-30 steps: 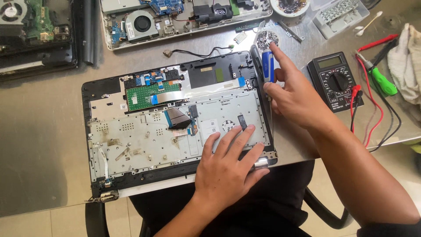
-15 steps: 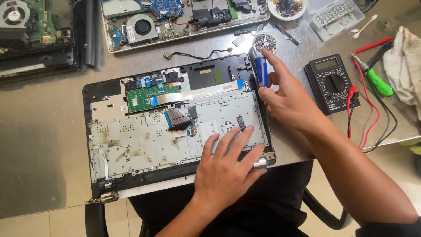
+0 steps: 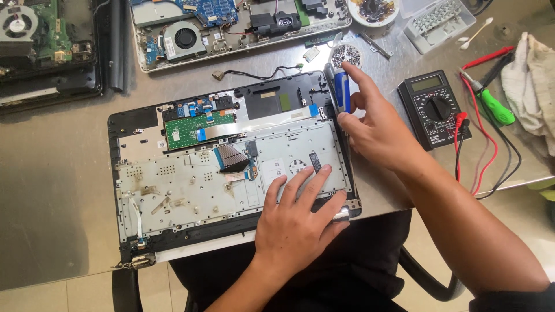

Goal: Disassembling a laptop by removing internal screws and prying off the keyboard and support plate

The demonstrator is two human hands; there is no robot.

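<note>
Right hand (image 3: 378,130) is gripping a blue-handled screwdriver (image 3: 341,92) upright at the opened laptop base's (image 3: 124,124) right edge, while left hand (image 3: 300,216) is pressing open-palmed, holding nothing, beside it.

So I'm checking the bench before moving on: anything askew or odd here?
Yes: the laptop shell overhangs the table edge near the person, its left hinge sticking out. A loose black wire lies above it.

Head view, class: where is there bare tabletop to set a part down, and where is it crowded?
Bare metal table lies left of the open laptop base. Crowded: the far edge with the fan-side laptop and the right, around the multimeter and green screwdriver.
</note>
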